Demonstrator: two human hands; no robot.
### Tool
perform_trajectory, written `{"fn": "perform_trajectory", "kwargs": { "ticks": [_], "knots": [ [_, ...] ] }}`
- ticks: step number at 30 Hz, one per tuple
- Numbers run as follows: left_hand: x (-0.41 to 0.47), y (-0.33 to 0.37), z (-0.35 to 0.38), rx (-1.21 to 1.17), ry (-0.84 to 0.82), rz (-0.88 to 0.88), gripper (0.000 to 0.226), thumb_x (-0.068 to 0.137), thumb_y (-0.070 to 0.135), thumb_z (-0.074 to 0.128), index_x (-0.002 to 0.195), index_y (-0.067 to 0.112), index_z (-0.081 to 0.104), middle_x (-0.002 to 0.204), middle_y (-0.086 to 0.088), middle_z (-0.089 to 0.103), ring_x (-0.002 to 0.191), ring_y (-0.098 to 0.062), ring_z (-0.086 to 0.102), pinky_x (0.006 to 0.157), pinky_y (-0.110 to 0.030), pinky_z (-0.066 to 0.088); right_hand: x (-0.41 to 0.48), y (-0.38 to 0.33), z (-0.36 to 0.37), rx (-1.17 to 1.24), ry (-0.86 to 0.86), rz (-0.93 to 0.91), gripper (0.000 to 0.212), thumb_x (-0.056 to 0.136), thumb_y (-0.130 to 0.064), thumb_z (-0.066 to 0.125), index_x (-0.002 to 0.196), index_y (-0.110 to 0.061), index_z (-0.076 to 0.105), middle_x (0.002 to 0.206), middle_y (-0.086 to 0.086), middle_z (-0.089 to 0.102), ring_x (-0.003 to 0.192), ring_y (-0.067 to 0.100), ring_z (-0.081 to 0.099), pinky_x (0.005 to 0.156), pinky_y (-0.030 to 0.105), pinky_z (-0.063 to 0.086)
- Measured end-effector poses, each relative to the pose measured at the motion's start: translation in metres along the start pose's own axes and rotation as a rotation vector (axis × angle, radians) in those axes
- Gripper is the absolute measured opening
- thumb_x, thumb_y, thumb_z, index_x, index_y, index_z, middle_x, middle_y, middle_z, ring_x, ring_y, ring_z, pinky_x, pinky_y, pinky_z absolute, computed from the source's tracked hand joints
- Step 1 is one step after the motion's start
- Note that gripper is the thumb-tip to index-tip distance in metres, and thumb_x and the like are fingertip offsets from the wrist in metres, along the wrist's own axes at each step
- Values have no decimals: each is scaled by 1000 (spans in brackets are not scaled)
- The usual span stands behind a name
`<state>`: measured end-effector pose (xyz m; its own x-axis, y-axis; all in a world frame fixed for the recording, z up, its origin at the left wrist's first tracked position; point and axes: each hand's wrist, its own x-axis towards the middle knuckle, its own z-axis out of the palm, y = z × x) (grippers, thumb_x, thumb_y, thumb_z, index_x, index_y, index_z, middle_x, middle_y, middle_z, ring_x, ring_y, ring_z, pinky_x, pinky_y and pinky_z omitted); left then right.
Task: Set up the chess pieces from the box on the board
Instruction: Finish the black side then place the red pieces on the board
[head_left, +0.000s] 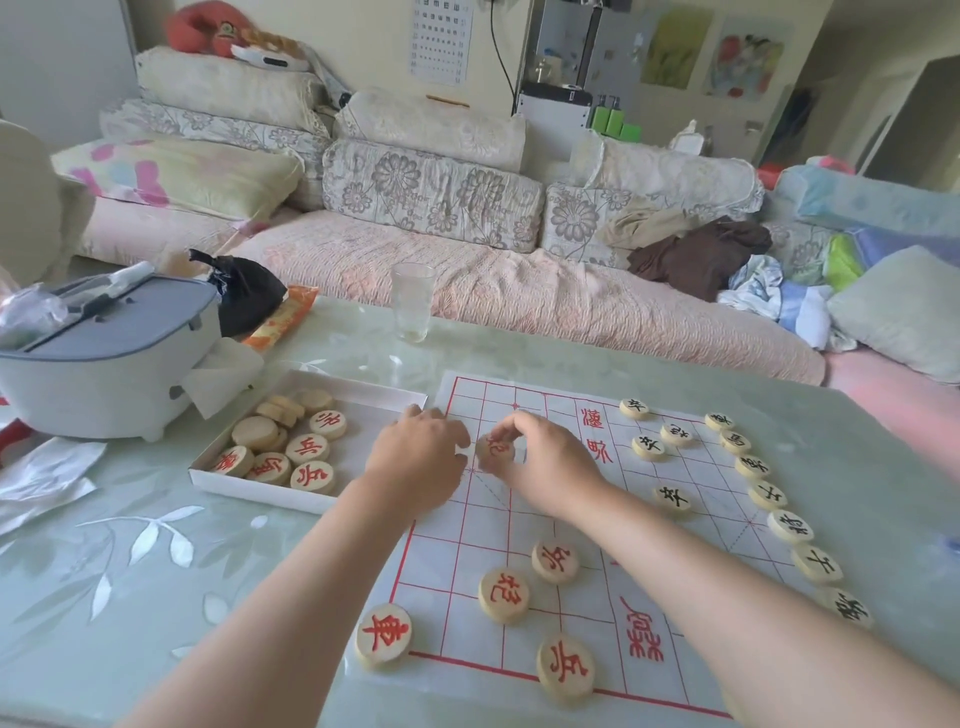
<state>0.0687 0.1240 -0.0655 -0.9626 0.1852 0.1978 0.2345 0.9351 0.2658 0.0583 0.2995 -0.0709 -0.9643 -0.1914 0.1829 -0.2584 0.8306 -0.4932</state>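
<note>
A white paper board (582, 499) with red grid lines lies on the table. Black-lettered pieces (769, 493) line its right side. Several red-lettered pieces, among them one (503, 594) near the front, sit on its near left part. A shallow white box (249, 480) left of the board holds several more red pieces (306, 449). Over the board's left side, my right hand (545, 460) pinches a red piece (493, 449) by its edge. My left hand (415, 462) hovers beside it, fingers curled, touching the same piece's left edge.
A grey-lidded white appliance (104, 358) stands at the far left, with plastic wrap and paper by it. A black bag (244, 291) and an orange packet (280, 317) lie behind the box. A drinking glass (412, 301) stands near the table's far edge, before a sofa.
</note>
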Motion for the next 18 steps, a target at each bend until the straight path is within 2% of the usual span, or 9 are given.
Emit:
{"fn": "perform_trajectory", "kwargs": {
  "ticks": [5,7,9,18],
  "knots": [
    [16,-15,9,167,26,-6,37,87,22,53,123,30,57,127,0,46,120,-22,38,94,-32,37,52,15,0,-127,53,86,26,85,-49,65,102,-31,59,106,-15,62,100,14,59,73,27,39],
    [18,-18,15,188,-5,-48,41,84,21,53,125,24,52,129,-2,41,119,-24,37,93,-33,37,72,24,3,-168,45,109,25,86,-48,64,103,-30,59,110,-11,63,104,17,60,78,29,44],
    [20,-21,20,198,-27,-79,43,83,23,54,125,20,46,129,-5,38,117,-25,37,92,-33,37,87,32,6,-192,36,130,26,87,-49,62,104,-29,59,114,-8,64,106,19,60,84,31,47],
    [29,-29,25,129,-163,-166,55,83,36,61,129,14,40,126,-7,44,119,-26,39,92,-34,40,118,56,20,-300,-7,161,28,91,-43,59,113,-26,57,120,-2,64,113,25,55,88,35,46]
  ]
}}
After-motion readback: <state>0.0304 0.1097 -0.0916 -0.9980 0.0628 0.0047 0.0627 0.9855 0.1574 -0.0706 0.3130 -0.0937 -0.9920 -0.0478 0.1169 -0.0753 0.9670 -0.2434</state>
